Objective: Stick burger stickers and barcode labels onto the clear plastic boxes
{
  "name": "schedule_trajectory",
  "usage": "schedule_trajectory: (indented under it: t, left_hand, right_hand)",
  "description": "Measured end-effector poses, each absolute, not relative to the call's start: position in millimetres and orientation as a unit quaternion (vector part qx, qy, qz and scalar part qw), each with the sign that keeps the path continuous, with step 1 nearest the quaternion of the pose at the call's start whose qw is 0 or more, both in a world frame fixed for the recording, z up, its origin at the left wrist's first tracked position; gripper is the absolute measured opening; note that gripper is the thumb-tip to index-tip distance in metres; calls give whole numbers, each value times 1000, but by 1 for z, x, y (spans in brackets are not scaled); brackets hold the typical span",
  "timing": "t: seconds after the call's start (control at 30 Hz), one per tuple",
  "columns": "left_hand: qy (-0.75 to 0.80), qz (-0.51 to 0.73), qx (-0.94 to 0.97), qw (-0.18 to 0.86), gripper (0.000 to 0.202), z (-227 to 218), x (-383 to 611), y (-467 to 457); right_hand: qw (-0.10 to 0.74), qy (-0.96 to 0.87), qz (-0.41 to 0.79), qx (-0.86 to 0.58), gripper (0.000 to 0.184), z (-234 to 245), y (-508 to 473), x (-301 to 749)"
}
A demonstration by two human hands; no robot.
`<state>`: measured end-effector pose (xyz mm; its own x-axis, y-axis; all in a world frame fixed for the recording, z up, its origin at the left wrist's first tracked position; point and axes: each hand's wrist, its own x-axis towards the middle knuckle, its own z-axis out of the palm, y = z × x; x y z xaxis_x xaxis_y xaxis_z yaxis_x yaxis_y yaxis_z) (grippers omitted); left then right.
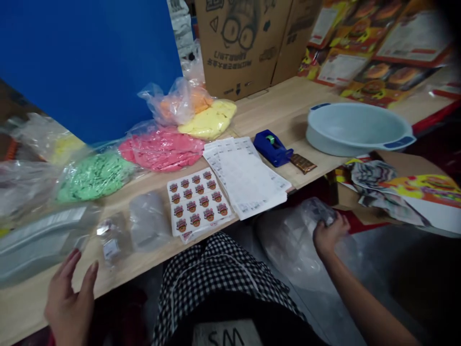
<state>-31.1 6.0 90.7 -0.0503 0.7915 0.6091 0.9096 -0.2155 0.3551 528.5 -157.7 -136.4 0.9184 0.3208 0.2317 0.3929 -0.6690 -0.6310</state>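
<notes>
My left hand [70,300] hovers at the near edge of the wooden table [273,108], fingers stretched out, just in front of a stack of clear plastic bags [39,238]. It holds nothing. My right hand [329,233] reaches down below the table on the right, and its fingers are closed on a crumpled clear plastic bag [291,240]. On the table before me lie a sticker sheet [196,199] with burger pictures and a pile of white label sheets [248,178].
Bags of green [95,175], pink [162,146], yellow [211,117] and orange [180,103] material lie along a blue board [90,62]. A blue tape dispenser [272,146], a pale blue basin [356,127], cardboard boxes [241,43] and printed cartons [374,57] are further right.
</notes>
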Motion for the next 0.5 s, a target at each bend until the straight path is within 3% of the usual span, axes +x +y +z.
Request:
schedule_trajectory:
  t: [0.13,0.27,0.37,0.5]
  left_hand:
    - [-548,-411,-728,43,40,99,13,0]
    - [-403,-412,-814,-71,33,98,60,-8]
    - [-330,-395,-839,-175,33,90,90,-10]
    - [-354,-373,-791,-332,23,83,124,-10]
  right_hand:
    - [427,-334,-128,-831,51,-77,-131,495]
    - [309,-620,-73,-717,41,-26,-83,453]
    - [237,-697,-57,-674,42,-15,-50,435]
    - [220,-736,-27,-639,34,-26,-29,434]
